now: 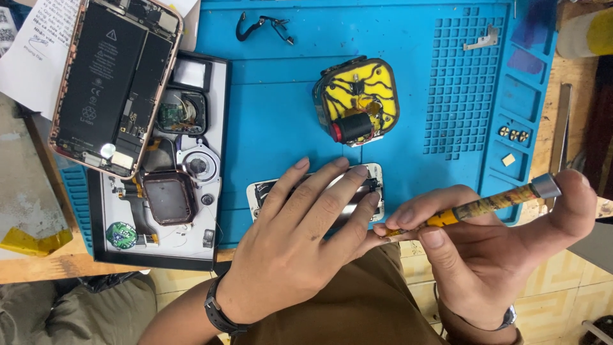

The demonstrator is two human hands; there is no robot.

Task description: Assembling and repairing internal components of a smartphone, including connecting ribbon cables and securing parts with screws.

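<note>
The left hand (300,236) lies flat with its fingers spread on a white phone (319,191), pressing it down on the blue mat (274,102) near the table's front edge; the right hand (485,243) is closed around a yellow screwdriver (485,204), with its tip by the phone's right end; a small yellow gadget (357,105) sits just behind; an opened phone (115,80) leans over a black tray (163,191) on the left.
</note>
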